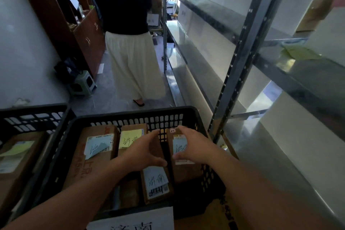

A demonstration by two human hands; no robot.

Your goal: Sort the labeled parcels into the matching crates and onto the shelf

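Left black crate (pixel 33 117): one carton w/ yellow note. Centre black crate (pixel 130 115): four labelled cartons. Left hand (pixel 143 153) lies flat, fingers straight, on yellow-note carton (pixel 130 137); right hand (pixel 194 145), fingers spread, rests on blue-label carton (pixel 183 172). Metal shelf (pixel 242 65) at right.

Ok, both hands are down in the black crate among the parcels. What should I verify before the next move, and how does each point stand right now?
1. Left hand free: ok, fingers straight, resting on a brown cardboard parcel.
2. Right hand free: ok, open on the blue-labelled cardboard parcel.
3. Parcel labels face up: ok, handwriting visible.
4. Labels match the white crate sign: cannot tell, sign cut off.
5. Black plastic crate has room: not ok, packed tight.
6. Grey metal shelf reachable: ok, beside the crate.
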